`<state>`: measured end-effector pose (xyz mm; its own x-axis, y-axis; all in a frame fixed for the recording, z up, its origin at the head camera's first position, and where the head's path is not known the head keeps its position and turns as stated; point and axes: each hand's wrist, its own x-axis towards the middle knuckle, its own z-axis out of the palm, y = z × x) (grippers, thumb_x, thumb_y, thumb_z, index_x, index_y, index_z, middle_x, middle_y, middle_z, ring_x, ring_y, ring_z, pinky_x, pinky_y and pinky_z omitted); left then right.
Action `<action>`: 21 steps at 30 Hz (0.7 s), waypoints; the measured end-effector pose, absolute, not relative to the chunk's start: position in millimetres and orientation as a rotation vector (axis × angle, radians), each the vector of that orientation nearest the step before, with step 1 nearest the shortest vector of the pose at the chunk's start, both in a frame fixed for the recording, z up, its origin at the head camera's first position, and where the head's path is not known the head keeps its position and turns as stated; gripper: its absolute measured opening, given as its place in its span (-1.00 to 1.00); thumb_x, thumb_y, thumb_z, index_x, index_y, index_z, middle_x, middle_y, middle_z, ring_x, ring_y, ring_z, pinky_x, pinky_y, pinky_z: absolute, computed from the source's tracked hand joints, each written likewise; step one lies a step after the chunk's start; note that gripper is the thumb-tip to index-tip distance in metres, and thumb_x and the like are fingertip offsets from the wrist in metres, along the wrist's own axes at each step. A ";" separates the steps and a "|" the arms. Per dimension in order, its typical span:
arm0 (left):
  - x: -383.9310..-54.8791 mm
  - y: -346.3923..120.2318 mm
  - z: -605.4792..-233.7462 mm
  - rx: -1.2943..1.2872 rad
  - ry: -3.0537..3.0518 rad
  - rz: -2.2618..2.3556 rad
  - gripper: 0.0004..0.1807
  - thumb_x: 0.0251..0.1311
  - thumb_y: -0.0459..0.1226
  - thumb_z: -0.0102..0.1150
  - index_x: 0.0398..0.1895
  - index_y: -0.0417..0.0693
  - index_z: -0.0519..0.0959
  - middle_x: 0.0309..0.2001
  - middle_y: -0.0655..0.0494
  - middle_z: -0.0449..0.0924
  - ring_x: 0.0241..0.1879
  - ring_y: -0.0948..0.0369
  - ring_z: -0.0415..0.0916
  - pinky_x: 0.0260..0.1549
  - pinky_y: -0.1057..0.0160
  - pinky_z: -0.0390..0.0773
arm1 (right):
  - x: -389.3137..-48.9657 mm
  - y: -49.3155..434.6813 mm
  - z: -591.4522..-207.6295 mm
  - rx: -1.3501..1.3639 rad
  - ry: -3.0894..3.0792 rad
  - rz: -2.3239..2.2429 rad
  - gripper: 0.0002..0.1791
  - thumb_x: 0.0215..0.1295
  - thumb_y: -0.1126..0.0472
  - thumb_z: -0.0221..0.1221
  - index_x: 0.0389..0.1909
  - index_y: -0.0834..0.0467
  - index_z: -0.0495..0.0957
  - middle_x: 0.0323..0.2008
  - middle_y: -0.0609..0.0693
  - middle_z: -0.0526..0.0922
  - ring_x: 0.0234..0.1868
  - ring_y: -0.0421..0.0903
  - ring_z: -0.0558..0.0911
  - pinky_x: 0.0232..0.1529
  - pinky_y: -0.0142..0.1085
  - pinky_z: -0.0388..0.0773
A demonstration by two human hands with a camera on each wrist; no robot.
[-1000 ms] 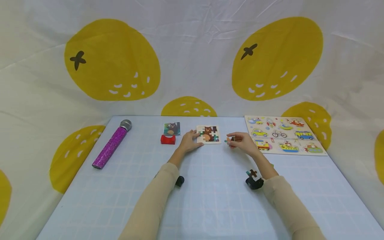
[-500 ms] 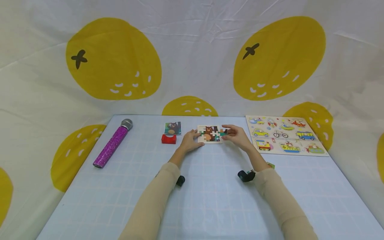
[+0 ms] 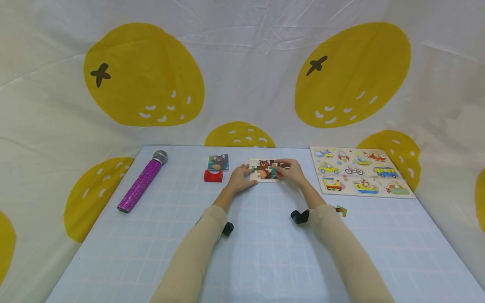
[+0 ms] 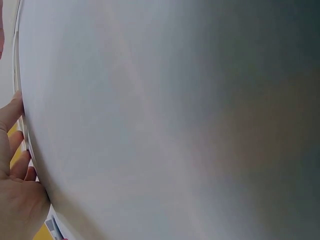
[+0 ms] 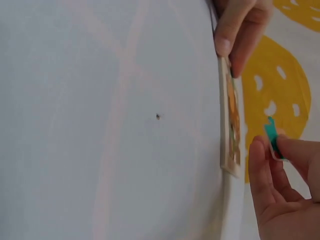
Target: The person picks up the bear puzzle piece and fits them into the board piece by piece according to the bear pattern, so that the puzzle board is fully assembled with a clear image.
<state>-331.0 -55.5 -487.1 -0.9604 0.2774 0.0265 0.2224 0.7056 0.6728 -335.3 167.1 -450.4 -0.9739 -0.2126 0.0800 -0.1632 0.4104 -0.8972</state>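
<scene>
A small square jigsaw puzzle with a bear picture lies in its pale wooden tray (image 3: 268, 181) near the back middle of the table. My left hand (image 3: 238, 179) holds the tray by its left side, with the thumb at the near edge. From the right, my right hand (image 3: 291, 171) pinches a jigsaw piece (image 5: 271, 132) between thumb and fingers. That piece, with a teal part, is held above the tray's right portion, tilted and apart from it in the right wrist view. The left wrist view catches only part of the left hand at its edge.
Left of the tray lie a bear picture card (image 3: 218, 162) and a red block with a curved notch (image 3: 213, 176). Farther left rests a purple glitter microphone (image 3: 140, 183). A vehicle peg puzzle board (image 3: 354, 170) lies at right. Beside the right sleeve is a loose jigsaw piece (image 3: 342, 211).
My right hand has carried the jigsaw piece leftward from beside the tray to over its right part. The left hand has stayed on the tray.
</scene>
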 end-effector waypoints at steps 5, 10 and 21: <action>-330.2 -55.1 -487.0 0.444 2.832 1.123 -0.36 0.07 -0.11 0.33 0.21 -0.18 0.45 0.35 -0.10 0.26 0.40 -0.04 0.05 0.33 -0.05 0.11 | -342.2 158.7 -453.1 -0.276 2.699 -1.505 -0.66 0.26 0.33 0.17 0.03 0.36 0.53 -0.35 0.30 0.64 -0.53 -0.04 0.63 -0.53 -0.45 0.53; -330.4 -55.3 -487.0 0.426 2.826 1.140 -0.37 0.06 -0.12 0.34 0.21 -0.17 0.46 0.35 -0.09 0.26 0.40 -0.03 0.05 0.33 -0.04 0.10 | -346.3 155.5 -457.7 -0.247 2.726 -1.460 -0.69 0.31 0.36 0.09 0.05 0.36 0.53 -0.31 0.30 0.64 -0.51 -0.06 0.62 -0.55 -0.47 0.49; -330.4 -55.3 -487.2 0.387 2.812 1.160 -0.37 0.06 -0.14 0.35 0.21 -0.16 0.46 0.35 -0.06 0.27 0.40 -0.02 0.04 0.34 -0.03 0.10 | -352.9 150.9 -467.1 -0.195 2.878 -1.340 -0.71 0.25 0.33 0.14 -0.03 0.36 0.57 -0.23 0.29 0.65 -0.26 0.06 0.61 -0.34 -0.29 0.54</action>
